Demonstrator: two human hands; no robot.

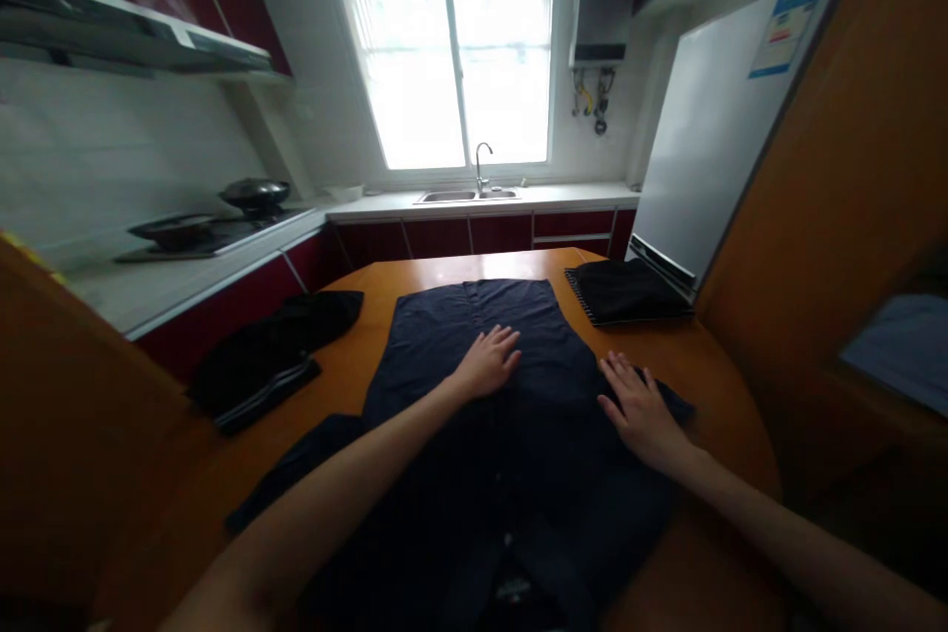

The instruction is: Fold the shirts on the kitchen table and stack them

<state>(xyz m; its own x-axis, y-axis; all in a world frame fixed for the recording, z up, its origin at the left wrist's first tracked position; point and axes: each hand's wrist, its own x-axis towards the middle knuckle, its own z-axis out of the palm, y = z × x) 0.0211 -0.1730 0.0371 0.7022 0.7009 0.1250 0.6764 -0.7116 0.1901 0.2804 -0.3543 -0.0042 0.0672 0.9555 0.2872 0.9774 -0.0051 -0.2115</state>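
Spread on one glossy, curved worktop (726, 385) as one wrinkled navy shirt (444, 316); flanked by one striped black garment (259, 355) and one folded black cloth (629, 291); covered mid-fabric by flat left hand (489, 361), slightly spread; overlapped sideways by splayed right hand (643, 412).

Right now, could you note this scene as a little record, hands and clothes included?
Shirt: dark blue, spread out, collar nearest the person
Left hand: palm down on the shirt's middle
Right hand: palm down at the shirt's right side
Table: wooden, under the shirt
Left side: black garment, pale stripes
Right side: black cloth, folded
Beyond: sink below window
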